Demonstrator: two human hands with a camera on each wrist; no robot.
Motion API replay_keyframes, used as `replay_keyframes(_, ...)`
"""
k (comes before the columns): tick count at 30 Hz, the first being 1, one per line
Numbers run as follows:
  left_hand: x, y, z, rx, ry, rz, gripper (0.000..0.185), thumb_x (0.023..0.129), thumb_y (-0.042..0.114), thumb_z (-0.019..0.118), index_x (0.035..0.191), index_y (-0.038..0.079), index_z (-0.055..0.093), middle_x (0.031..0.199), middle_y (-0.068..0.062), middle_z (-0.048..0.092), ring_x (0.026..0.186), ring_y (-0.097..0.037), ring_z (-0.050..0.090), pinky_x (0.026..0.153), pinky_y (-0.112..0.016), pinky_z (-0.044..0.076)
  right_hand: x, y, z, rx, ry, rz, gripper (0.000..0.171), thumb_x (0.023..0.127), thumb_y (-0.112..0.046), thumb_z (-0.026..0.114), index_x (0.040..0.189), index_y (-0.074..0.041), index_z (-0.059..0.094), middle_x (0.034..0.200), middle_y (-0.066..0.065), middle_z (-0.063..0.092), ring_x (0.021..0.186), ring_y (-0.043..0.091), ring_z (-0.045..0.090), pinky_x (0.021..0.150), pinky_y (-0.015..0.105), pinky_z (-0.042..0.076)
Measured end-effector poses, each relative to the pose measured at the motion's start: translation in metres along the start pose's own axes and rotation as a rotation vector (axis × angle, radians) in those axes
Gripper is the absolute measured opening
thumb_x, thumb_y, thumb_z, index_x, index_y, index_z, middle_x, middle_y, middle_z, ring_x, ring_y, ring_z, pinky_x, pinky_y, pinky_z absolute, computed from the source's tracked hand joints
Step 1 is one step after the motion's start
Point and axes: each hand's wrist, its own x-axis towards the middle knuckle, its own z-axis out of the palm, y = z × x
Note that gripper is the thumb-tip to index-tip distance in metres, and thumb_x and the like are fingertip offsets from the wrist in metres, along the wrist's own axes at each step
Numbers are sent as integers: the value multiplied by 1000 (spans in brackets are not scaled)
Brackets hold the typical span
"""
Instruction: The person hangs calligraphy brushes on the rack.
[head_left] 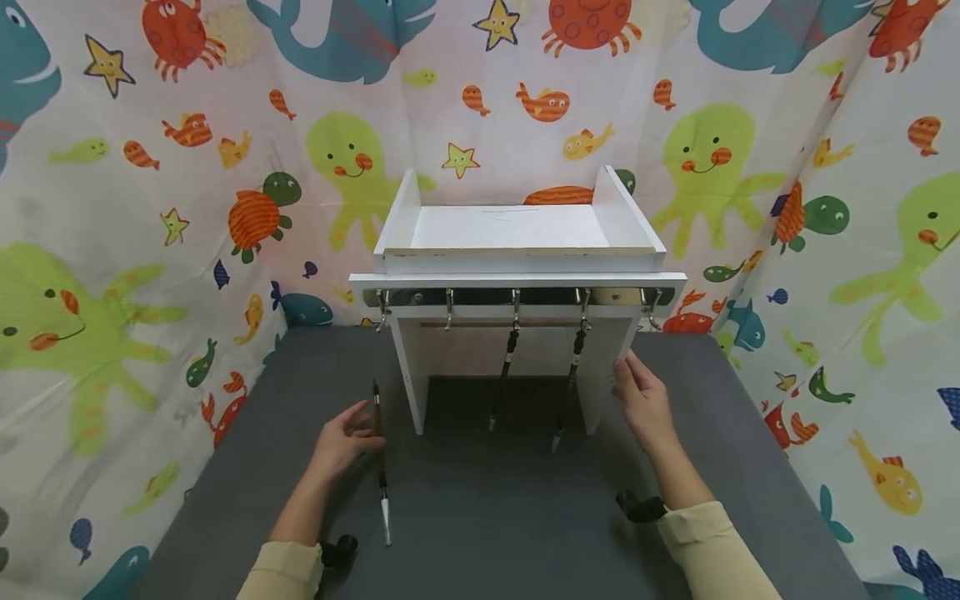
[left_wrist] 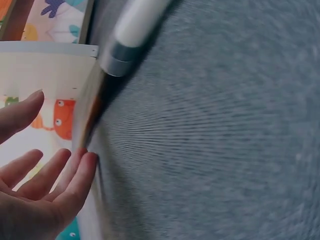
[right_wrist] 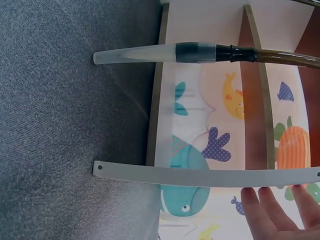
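Note:
A brush [head_left: 378, 462] with a brown handle and white tip lies on the grey table. My left hand [head_left: 341, 444] is beside its handle, thumb and fingers apart. In the left wrist view the fingertips [left_wrist: 89, 159] come close to the handle; whether they touch it is unclear. The white shelf rack [head_left: 517, 265] stands ahead, a row of hooks along its front. Two brushes hang there, a middle brush [head_left: 504, 379] and a right-hand brush [head_left: 570, 387]. My right hand [head_left: 647, 400] touches the rack's right side panel [right_wrist: 210, 176] with extended fingertips; its thumb is hidden in the right wrist view.
The grey table [head_left: 495, 517] reaches from the rack to my forearms. A curtain [head_left: 465, 125] printed with sea animals hangs behind and on both sides. The rack's top tray [head_left: 510, 227] has raised side walls. Several metal hooks [head_left: 450, 308] have nothing on them.

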Motion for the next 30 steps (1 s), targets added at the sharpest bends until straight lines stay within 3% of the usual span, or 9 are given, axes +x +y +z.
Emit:
replay_keyframes(5,2,-5,7,54,23,-12,84,84,9,81,156,12,38,151,-24,47,134,-42,52,107,-57,48,-2,-1,-1,-3,4,12,55,107,-43,47,157,-21,38,160,7,39,140,32,48,101,47,51)
replay_keyframes(12,7,-10,12,120,49,-45,85,81,10,84,154,10,41,151,-17,51,135,-38,51,110,-59,44,-2,-3,-1,-6,15,36,56,106,-43,48,156,-21,38,160,5,39,141,29,47,101,47,52)
replay_keyframes(18,13,-10,18,200,69,-18,86,76,10,87,151,9,46,151,-12,53,133,-37,53,108,-55,46,-7,-26,-2,-1,-7,55,57,107,-38,48,156,-12,36,160,12,38,142,35,44,102,49,49)
replay_keyframes(24,14,-7,25,316,113,15,86,72,6,87,149,6,48,145,-18,55,124,-39,57,101,-54,51,-15,-45,-2,-9,-6,56,57,108,-36,48,156,-8,36,159,16,37,141,38,45,102,51,48)
replay_keyframes(30,13,-2,27,407,146,15,86,72,9,88,147,-2,47,128,-25,53,111,-37,58,92,-50,53,-14,-46,-1,-18,7,54,56,107,-36,49,155,-8,38,158,16,39,139,38,47,102,54,49)
